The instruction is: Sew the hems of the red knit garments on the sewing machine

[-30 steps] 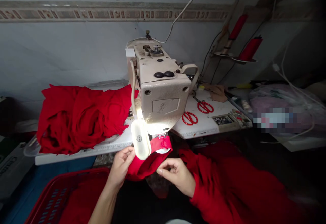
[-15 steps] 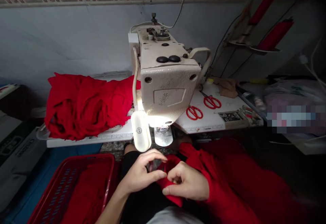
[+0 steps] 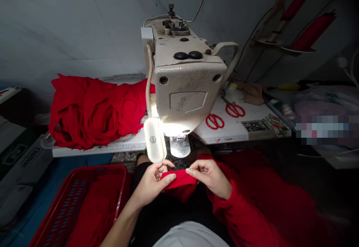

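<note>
Between my two hands a piece of red fabric (image 3: 181, 179) is stretched, with one edge folded into a straight band. My left hand (image 3: 153, 181) pinches its left end, thumb on top. The right end is gripped between thumb and fingers of my right hand (image 3: 210, 177). More red cloth lies over my right forearm and spreads off to the right. Just beyond the hands stands a cream sewing machine (image 3: 190, 90). Its lit lamp (image 3: 155, 142) hangs close above my left hand, beside the shiny plate (image 3: 180, 148) under the machine head.
A heap of red cloth (image 3: 98, 110) rests on the table left of the machine. Below it stands a red basket (image 3: 120, 194) holding red fabric. Right of the machine lie two red-handled scissors (image 3: 215, 121). Red thread cones (image 3: 314, 31) stand at the upper right.
My hands have moved apart and drawn the red fabric out flat between them; before, they were close together over bunched cloth. The view has shifted slightly.
</note>
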